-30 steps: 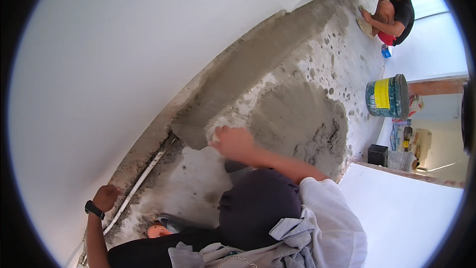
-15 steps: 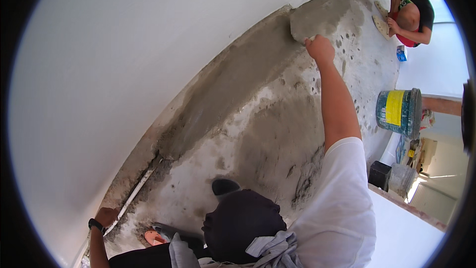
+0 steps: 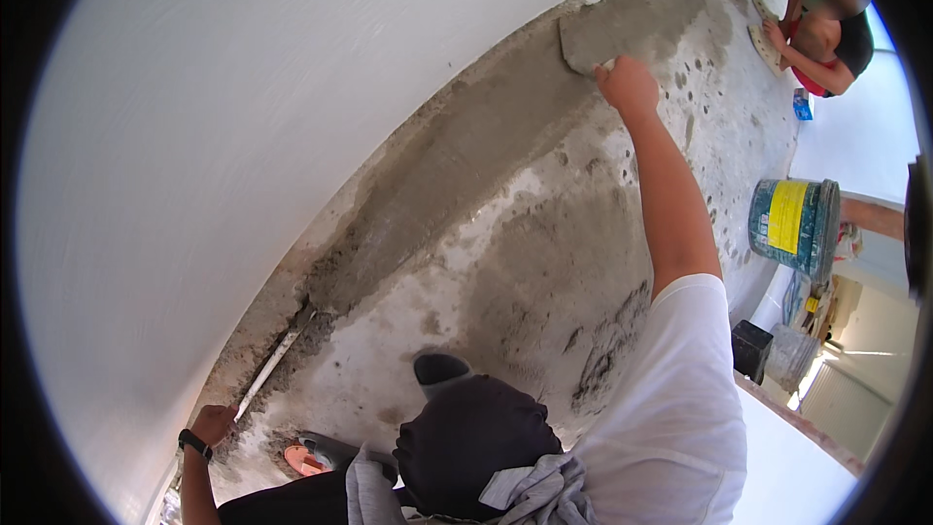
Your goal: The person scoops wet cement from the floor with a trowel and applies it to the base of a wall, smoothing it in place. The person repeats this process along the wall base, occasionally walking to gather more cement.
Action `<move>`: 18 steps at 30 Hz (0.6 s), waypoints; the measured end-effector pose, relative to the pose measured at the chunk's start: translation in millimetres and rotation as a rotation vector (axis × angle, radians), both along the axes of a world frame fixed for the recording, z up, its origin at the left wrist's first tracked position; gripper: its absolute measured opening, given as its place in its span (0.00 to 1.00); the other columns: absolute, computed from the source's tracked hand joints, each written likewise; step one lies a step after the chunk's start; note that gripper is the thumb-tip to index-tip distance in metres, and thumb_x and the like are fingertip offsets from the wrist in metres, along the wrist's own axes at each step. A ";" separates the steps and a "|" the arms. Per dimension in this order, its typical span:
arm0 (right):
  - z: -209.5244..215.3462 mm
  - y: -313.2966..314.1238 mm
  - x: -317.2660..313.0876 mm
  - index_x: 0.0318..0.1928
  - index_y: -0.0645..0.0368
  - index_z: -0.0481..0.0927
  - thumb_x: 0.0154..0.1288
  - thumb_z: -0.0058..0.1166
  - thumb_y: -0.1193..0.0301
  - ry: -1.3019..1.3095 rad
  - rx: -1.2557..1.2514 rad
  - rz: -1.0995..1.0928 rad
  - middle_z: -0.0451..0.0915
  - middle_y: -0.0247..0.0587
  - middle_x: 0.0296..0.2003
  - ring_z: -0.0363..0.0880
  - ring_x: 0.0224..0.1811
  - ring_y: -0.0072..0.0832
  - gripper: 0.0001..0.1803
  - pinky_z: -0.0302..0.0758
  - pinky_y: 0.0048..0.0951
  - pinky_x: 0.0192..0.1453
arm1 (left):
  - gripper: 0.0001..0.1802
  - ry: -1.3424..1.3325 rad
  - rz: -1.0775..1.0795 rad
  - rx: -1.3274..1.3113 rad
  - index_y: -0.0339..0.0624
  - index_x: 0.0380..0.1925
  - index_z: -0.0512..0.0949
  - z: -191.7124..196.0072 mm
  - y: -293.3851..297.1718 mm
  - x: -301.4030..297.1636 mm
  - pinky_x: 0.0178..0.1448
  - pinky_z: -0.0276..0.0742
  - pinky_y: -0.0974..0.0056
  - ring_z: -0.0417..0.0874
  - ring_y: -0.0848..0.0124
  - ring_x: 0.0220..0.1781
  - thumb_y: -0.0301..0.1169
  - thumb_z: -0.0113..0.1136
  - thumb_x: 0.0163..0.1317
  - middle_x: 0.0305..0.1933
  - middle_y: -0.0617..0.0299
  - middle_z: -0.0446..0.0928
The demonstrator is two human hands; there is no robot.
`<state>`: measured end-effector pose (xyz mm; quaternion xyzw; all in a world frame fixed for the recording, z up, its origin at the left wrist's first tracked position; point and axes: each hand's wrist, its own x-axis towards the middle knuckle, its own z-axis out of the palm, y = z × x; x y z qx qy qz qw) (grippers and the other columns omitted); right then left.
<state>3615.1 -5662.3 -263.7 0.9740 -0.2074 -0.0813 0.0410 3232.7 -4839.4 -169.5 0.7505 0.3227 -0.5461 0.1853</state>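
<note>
My right hand [image 3: 627, 86] is stretched far forward, closed around the handle of a trowel. The trowel's grey blade [image 3: 580, 51] lies flat on a strip of wet mortar [image 3: 466, 146] that runs along the foot of the white wall, and its mortar-coloured surface blends in. Low at the left, my left hand [image 3: 212, 425], with a black watch at the wrist, is down by the wall at the near end of a white pipe [image 3: 267, 371]. Its fingers are too small and dark to show whether they grip the pipe.
At the far right a co-worker [image 3: 826, 39] squats, one hand reaching to the wall's foot. A teal bucket [image 3: 812, 228] with a yellow label, a black container [image 3: 751, 350] and a small blue box [image 3: 803, 104] stand on the right. Dark knees and an orange shoe show below.
The trowel has slid slightly left along the mortar strip in my right hand. My left hand stays by the pipe. The view has shifted a little, and the co-worker's body has leaned lower.
</note>
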 end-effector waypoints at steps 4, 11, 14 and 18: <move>4.7 25.5 -24.4 0.47 0.58 0.86 0.67 0.57 0.48 0.021 0.035 0.022 0.86 0.52 0.44 0.85 0.49 0.49 0.25 0.82 0.48 0.52 | 0.31 -0.074 0.054 -0.046 0.37 0.18 0.80 -2.6 -1.8 3.7 0.30 0.73 0.64 0.77 0.73 0.20 0.53 0.60 0.70 0.17 0.62 0.77; 11.4 85.6 -67.2 0.43 0.59 0.85 0.68 0.57 0.49 0.032 0.034 0.130 0.86 0.51 0.41 0.86 0.46 0.48 0.24 0.82 0.46 0.49 | 0.31 -0.238 -0.056 -0.137 0.37 0.19 0.80 -0.1 -1.0 13.8 0.31 0.74 0.64 0.78 0.73 0.22 0.54 0.60 0.70 0.18 0.62 0.78; 7.0 115.4 -89.6 0.43 0.59 0.84 0.69 0.57 0.49 0.024 0.058 0.151 0.86 0.50 0.40 0.86 0.45 0.47 0.23 0.81 0.46 0.48 | 0.31 -0.252 -0.085 -0.163 0.36 0.22 0.81 9.2 -1.8 15.2 0.34 0.76 0.63 0.79 0.73 0.24 0.55 0.59 0.70 0.20 0.62 0.79; 0.6 151.0 -121.1 0.42 0.60 0.82 0.68 0.58 0.49 -0.053 0.033 0.243 0.84 0.52 0.35 0.85 0.42 0.49 0.23 0.81 0.48 0.46 | 0.32 -0.220 -0.052 -0.168 0.36 0.22 0.82 19.8 -1.0 11.6 0.35 0.76 0.63 0.79 0.73 0.25 0.57 0.58 0.70 0.20 0.62 0.79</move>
